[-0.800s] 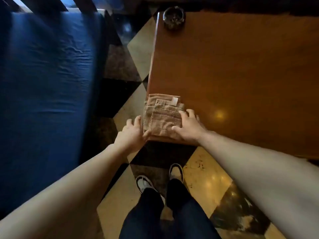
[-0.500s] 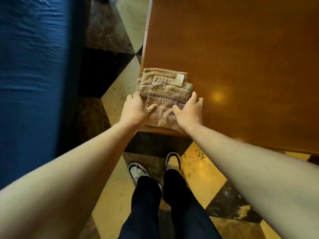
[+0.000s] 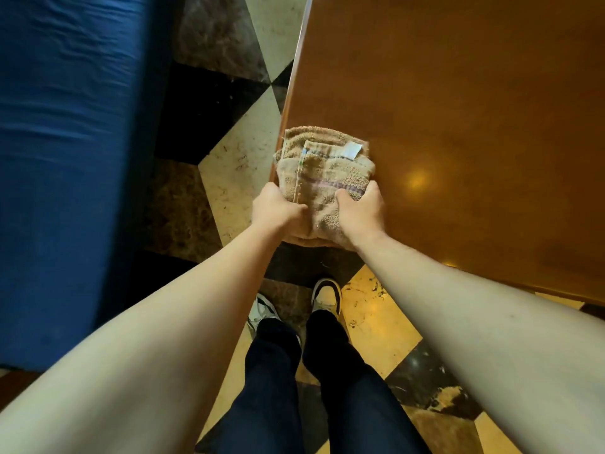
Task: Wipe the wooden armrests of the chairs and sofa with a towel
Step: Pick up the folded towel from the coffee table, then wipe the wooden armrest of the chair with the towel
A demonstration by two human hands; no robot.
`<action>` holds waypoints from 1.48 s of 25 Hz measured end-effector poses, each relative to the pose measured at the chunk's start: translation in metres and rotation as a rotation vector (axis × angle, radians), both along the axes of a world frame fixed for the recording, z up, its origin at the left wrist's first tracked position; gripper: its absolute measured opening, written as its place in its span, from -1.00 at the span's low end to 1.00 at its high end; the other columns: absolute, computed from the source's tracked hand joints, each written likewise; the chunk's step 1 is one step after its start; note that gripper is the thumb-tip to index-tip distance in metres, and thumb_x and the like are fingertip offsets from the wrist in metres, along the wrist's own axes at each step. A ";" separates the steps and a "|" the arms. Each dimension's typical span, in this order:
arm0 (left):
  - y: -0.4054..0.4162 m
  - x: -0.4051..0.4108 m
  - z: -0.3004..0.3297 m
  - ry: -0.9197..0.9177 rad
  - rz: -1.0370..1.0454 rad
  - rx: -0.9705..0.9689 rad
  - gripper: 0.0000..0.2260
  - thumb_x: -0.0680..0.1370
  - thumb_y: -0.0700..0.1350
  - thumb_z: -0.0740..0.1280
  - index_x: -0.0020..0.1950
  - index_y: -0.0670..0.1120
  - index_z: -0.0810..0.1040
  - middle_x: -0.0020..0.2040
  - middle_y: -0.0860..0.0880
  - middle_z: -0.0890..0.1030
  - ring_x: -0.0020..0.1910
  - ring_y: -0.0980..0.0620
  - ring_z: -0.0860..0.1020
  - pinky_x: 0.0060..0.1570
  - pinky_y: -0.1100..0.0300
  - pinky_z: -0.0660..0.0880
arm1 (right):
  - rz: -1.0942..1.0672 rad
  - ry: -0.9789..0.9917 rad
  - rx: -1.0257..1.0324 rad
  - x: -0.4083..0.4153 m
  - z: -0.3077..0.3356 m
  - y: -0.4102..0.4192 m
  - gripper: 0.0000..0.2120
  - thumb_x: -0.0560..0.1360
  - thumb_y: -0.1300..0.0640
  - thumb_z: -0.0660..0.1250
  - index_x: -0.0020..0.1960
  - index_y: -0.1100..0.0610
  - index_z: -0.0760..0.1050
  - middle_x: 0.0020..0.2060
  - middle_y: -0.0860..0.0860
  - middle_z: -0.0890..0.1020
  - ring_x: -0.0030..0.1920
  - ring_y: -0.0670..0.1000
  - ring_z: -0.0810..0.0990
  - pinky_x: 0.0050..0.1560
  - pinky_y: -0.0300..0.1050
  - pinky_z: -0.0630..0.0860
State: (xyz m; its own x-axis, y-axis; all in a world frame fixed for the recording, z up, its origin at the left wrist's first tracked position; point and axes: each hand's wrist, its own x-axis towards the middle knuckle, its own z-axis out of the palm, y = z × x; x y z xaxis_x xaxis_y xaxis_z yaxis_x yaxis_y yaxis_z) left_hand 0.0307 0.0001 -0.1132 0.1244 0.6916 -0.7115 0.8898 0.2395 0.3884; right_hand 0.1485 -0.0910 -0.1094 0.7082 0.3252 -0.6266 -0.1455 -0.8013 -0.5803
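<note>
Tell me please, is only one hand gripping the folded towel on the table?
No, both the left hand and right hand grip the near end of the towel at the table corner.

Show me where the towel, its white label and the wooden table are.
towel (image 3: 330,178): head view, on the striped top fold.
white label (image 3: 351,149): head view, on its middle.
wooden table (image 3: 458,93): head view, on the bare top.

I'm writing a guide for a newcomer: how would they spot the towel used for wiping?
Find the large orange-brown wooden table to the right of the blue upholstered seat. At its near left corner lies a folded tan terry towel, gripped by the left hand and right hand. It alone is cloth, with a white tag.
</note>
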 end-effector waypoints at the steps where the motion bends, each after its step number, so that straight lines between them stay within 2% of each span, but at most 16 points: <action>1: -0.001 -0.004 0.006 -0.034 0.047 -0.045 -0.53 0.39 -0.04 0.55 0.16 -0.12 0.41 0.06 -0.06 0.54 0.05 -0.08 0.56 -0.07 0.06 0.55 | -0.008 0.026 0.030 -0.001 0.006 -0.001 -0.86 0.60 0.10 0.35 0.11 0.07 0.43 -0.13 -0.16 0.50 -0.06 -0.02 0.53 -0.19 -0.22 0.41; 3: -0.004 -0.018 0.021 -0.107 0.185 -0.145 -0.49 0.36 -0.09 0.61 0.18 -0.17 0.47 0.04 -0.09 0.62 0.00 -0.04 0.64 -0.13 0.08 0.65 | 0.019 0.035 0.066 -0.005 0.022 -0.005 -0.89 0.59 0.16 0.33 0.10 0.06 0.45 -0.15 -0.18 0.52 -0.05 -0.01 0.57 -0.13 -0.17 0.46; 5: -0.005 -0.036 0.043 -0.162 0.298 -0.257 -0.60 0.35 -0.17 0.63 0.08 -0.21 0.56 -0.03 -0.12 0.71 -0.10 -0.03 0.71 -0.24 0.12 0.67 | 0.075 0.021 0.097 -0.011 0.046 -0.007 -0.90 0.58 0.18 0.32 0.09 0.09 0.50 -0.15 -0.13 0.58 -0.03 0.04 0.61 -0.12 -0.12 0.51; 7: -0.006 -0.056 0.069 -0.222 0.376 -0.326 -0.69 0.39 -0.26 0.60 0.09 -0.24 0.64 -0.04 -0.14 0.74 -0.10 -0.08 0.74 -0.08 0.03 0.71 | 0.125 -0.005 0.117 -0.022 0.072 -0.004 -0.89 0.57 0.16 0.32 0.08 0.14 0.55 -0.11 -0.03 0.64 0.00 0.11 0.62 0.00 -0.05 0.54; 9: -0.011 -0.083 0.102 -0.274 0.454 -0.282 -0.68 0.42 -0.28 0.57 0.15 -0.16 0.66 0.02 -0.12 0.73 0.00 -0.09 0.72 0.06 -0.06 0.69 | 0.196 0.005 0.163 -0.041 0.105 0.003 -0.86 0.61 0.11 0.31 0.09 0.16 0.56 -0.09 -0.01 0.65 0.03 0.13 0.62 0.07 -0.03 0.53; 11: -0.018 -0.114 0.138 -0.346 0.609 -0.215 -0.66 0.43 -0.32 0.53 0.16 -0.09 0.63 0.08 -0.10 0.72 0.05 -0.09 0.69 0.07 -0.07 0.67 | 0.290 0.013 0.214 -0.067 0.140 0.013 -0.85 0.64 0.08 0.30 0.11 0.14 0.56 -0.10 -0.04 0.63 0.05 0.12 0.61 0.08 -0.06 0.49; 15: -0.033 -0.182 0.210 -0.539 0.899 -0.196 -0.56 0.44 -0.47 0.42 0.21 -0.08 0.54 0.12 -0.11 0.69 0.04 -0.10 0.68 -0.29 0.09 0.66 | 0.495 0.012 0.304 -0.131 0.194 0.029 -0.78 0.65 -0.01 0.31 0.13 0.13 0.58 -0.03 0.00 0.66 0.09 0.14 0.62 0.10 -0.04 0.49; 17: -0.046 -0.233 0.251 -0.633 0.968 -0.135 -0.53 0.43 -0.49 0.40 0.25 -0.11 0.50 0.14 -0.13 0.68 0.02 -0.07 0.68 -0.31 0.13 0.64 | 0.656 -0.005 0.345 -0.177 0.227 0.032 -0.72 0.62 -0.07 0.35 0.14 0.13 0.59 0.00 0.03 0.69 0.07 0.12 0.63 0.12 0.01 0.52; 21: -0.096 -0.346 0.302 -0.797 1.154 -0.033 -0.50 0.43 -0.51 0.41 0.30 -0.16 0.48 0.14 -0.17 0.67 0.01 -0.09 0.68 -0.14 0.05 0.65 | 0.856 -0.037 0.451 -0.281 0.276 0.027 -0.79 0.57 -0.06 0.41 0.07 0.06 0.58 -0.13 -0.13 0.64 -0.07 -0.04 0.59 -0.13 -0.19 0.42; 23: -0.128 -0.401 0.310 -0.856 1.295 -0.005 -0.52 0.44 -0.52 0.39 0.32 -0.22 0.51 0.12 -0.23 0.68 0.02 -0.17 0.69 -0.10 -0.01 0.68 | 0.968 0.022 0.451 -0.340 0.289 0.019 -0.84 0.59 -0.05 0.37 0.08 0.02 0.56 -0.13 -0.15 0.63 -0.06 -0.06 0.60 -0.12 -0.24 0.45; 25: -0.160 -0.456 0.311 -0.910 1.440 0.018 -0.53 0.45 -0.53 0.37 0.34 -0.27 0.52 0.14 -0.31 0.68 0.08 -0.28 0.67 0.01 -0.14 0.67 | 1.087 0.062 0.445 -0.404 0.295 0.008 -0.86 0.62 -0.03 0.33 0.12 -0.01 0.54 -0.08 -0.15 0.63 -0.02 -0.09 0.60 -0.04 -0.16 0.48; 27: -0.183 -0.500 0.306 -0.932 1.540 0.056 -0.52 0.46 -0.53 0.35 0.35 -0.23 0.53 0.18 -0.33 0.67 0.16 -0.35 0.64 0.13 -0.23 0.61 | 1.185 0.063 0.454 -0.459 0.294 -0.001 -0.91 0.64 -0.02 0.32 0.10 -0.03 0.52 -0.10 -0.19 0.61 -0.06 -0.19 0.57 -0.09 -0.24 0.43; 29: -0.202 -0.544 0.297 -0.948 1.600 0.108 -0.51 0.46 -0.53 0.34 0.28 -0.10 0.56 0.06 -0.22 0.72 0.05 -0.28 0.67 0.05 -0.17 0.64 | 1.262 0.062 0.440 -0.513 0.290 -0.010 -0.95 0.64 0.00 0.32 0.07 -0.04 0.51 -0.13 -0.20 0.59 -0.11 -0.23 0.53 -0.16 -0.31 0.37; 31: -0.209 -0.573 0.291 -0.918 1.623 0.139 -0.48 0.45 -0.53 0.34 0.25 -0.02 0.55 -0.03 -0.12 0.74 -0.01 -0.21 0.68 -0.02 -0.15 0.67 | 1.288 0.079 0.399 -0.546 0.284 -0.012 -0.95 0.65 0.01 0.31 0.07 -0.02 0.51 -0.12 -0.18 0.59 -0.11 -0.21 0.52 -0.16 -0.28 0.38; 34: -0.201 -0.615 0.272 -0.851 1.619 0.151 -0.35 0.45 -0.51 0.35 0.48 -0.09 0.44 0.21 -0.20 0.68 0.16 -0.26 0.65 0.19 -0.27 0.60 | 1.290 0.086 0.341 -0.585 0.268 -0.001 -0.94 0.66 0.02 0.29 0.10 -0.02 0.51 -0.08 -0.14 0.60 -0.09 -0.17 0.53 -0.13 -0.19 0.41; 37: -0.168 -0.644 0.255 -0.744 1.549 0.126 -0.24 0.46 -0.50 0.35 0.62 -0.08 0.29 0.39 -0.20 0.58 0.29 -0.22 0.59 0.30 -0.21 0.55 | 1.222 0.102 0.289 -0.614 0.245 0.025 -0.96 0.67 0.02 0.27 0.09 -0.05 0.48 -0.08 -0.16 0.58 -0.05 -0.11 0.54 -0.16 -0.21 0.39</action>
State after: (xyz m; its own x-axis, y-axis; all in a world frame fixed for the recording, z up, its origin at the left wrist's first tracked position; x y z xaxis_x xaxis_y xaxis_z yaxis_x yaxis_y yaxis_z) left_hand -0.6132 -0.1677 0.1420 -0.4080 0.5192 -0.7510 -0.4876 0.5715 0.6600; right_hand -0.4659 -0.0658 0.1360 -0.1987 0.8669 -0.4571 0.5457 -0.2896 -0.7863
